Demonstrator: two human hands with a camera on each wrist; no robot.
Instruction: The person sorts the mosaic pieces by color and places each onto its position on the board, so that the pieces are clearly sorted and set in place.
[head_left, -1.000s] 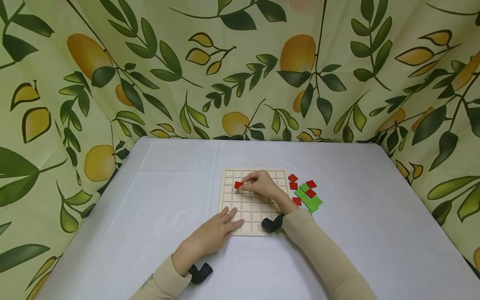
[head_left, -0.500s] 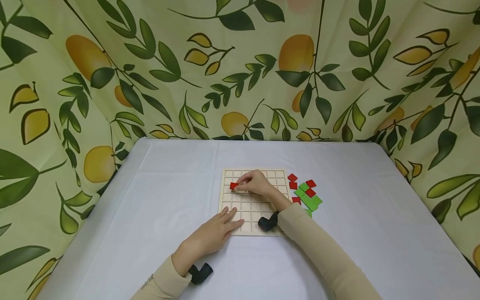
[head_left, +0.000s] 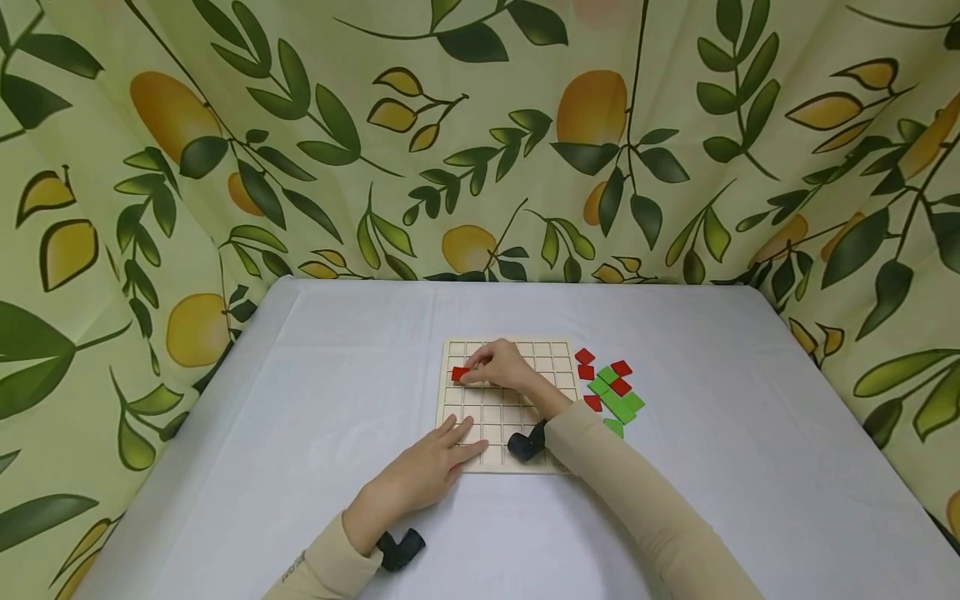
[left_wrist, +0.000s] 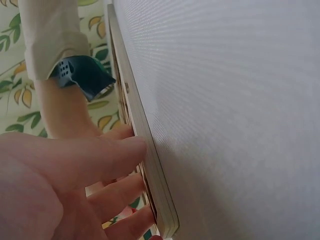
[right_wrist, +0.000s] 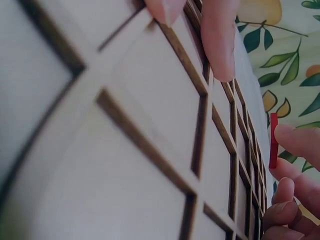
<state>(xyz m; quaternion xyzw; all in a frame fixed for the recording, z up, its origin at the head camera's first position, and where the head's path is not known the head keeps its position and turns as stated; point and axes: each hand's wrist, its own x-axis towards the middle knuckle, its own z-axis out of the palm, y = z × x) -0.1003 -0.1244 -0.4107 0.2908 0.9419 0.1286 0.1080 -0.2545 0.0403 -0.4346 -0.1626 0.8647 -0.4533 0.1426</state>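
Note:
A pale wooden grid board (head_left: 510,433) lies on the table. My right hand (head_left: 501,365) is over its upper left part, pinching a red square tile (head_left: 460,375) between thumb and fingertips. In the right wrist view the red tile (right_wrist: 273,140) appears edge-on, close to the board. My left hand (head_left: 427,467) rests on the board's lower left corner with its fingers spread. The left wrist view has the left hand (left_wrist: 95,175) with thumb and fingers at the edge of the board (left_wrist: 150,160).
Right of the board lie several loose red tiles (head_left: 621,367) and green tiles (head_left: 618,406). Black wrist cameras (head_left: 527,443) are worn on both wrists. White cloth covers the table (head_left: 337,358), and a leaf-patterned curtain (head_left: 480,167) hangs behind it.
My right hand has moved left across the board with the red tile, from about the third column to the first columns. My left hand has stayed in place.

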